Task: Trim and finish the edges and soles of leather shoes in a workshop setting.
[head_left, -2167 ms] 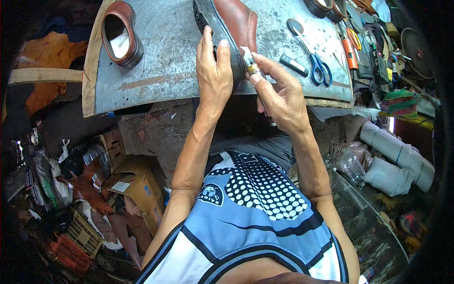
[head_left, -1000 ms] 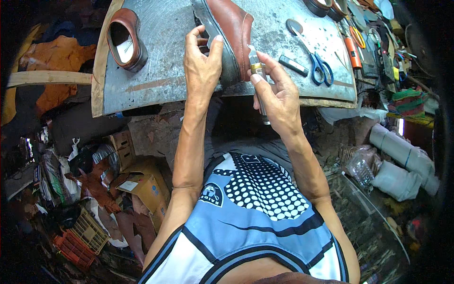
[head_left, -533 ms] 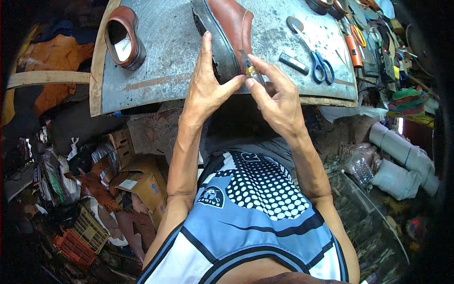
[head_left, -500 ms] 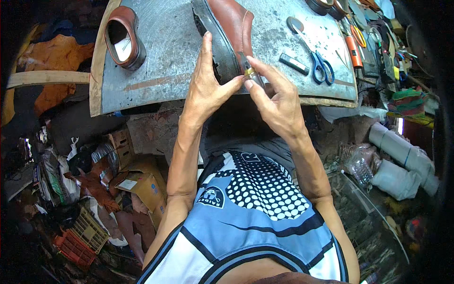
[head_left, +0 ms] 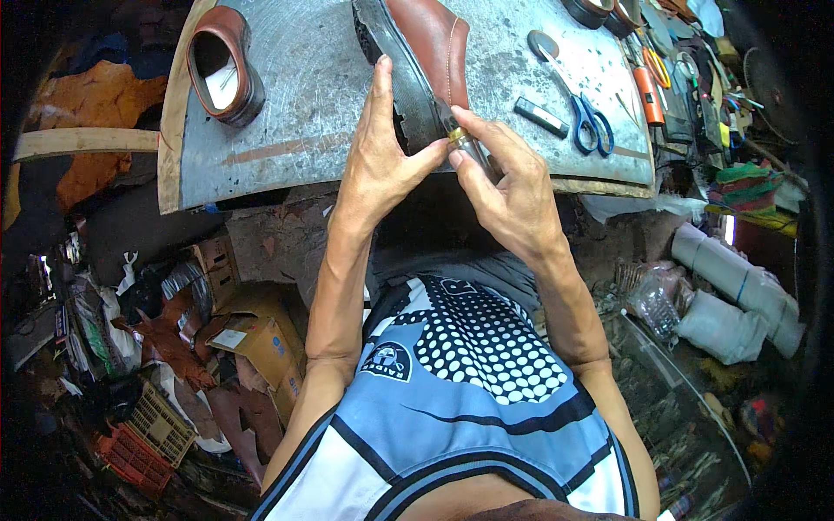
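A brown leather shoe point(head_left: 432, 48) lies on its side on the metal-topped table point(head_left: 304, 87), its black sole point(head_left: 413, 100) turned to the left. My left hand point(head_left: 373, 165) rests against the sole with fingers stretched out. Its thumb reaches across to the brass collar of a small bladed tool point(head_left: 457, 137). My right hand point(head_left: 519, 178) is closed around that tool's handle, thumb and index finger near the collar. The grey blade meets the seam between upper and sole; its tip is hard to make out. The exact kind of tool is unclear.
Another brown shoe point(head_left: 247, 91) stands at the table's left. To the right lie blue-handled scissors point(head_left: 591, 126), a dark flat block point(head_left: 541, 115) and a round dark disc point(head_left: 543, 43). An orange-handled tool point(head_left: 647, 95) and other tools crowd the right edge.
The bladed tool and my right hand have shifted very slightly along the seam. Both hands keep nearly the same places, and the view has moved a little.
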Demonstrator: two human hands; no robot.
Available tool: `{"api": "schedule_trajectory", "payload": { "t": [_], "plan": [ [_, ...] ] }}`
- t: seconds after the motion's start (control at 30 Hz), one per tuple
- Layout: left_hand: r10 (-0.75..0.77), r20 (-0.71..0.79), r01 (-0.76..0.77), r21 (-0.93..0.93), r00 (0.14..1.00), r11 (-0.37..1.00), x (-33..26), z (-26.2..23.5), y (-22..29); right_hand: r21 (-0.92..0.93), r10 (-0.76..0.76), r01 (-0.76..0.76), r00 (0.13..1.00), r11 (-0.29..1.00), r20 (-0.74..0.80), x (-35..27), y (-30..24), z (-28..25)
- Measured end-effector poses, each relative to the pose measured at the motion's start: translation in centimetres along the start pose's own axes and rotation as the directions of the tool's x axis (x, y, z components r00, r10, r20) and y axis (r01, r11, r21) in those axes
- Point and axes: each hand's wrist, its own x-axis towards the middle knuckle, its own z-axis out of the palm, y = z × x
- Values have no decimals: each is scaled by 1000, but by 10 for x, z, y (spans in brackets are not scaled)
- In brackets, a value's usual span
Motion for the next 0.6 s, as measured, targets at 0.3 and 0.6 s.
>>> {"api": "schedule_trajectory", "payload": {
  "t": [0.3, 0.6],
  "plan": [
    [-10, -7, 10, -12, 1000, 1000, -1, 1, 0, 2, 10, -11, 999, 1000, 31, -3, 1, -2],
    [3, -9, -3, -8, 1000, 1000, 1, 1, 0, -28, -6, 6, 1000, 1000, 14, -1, -3, 0]
  ]
}}
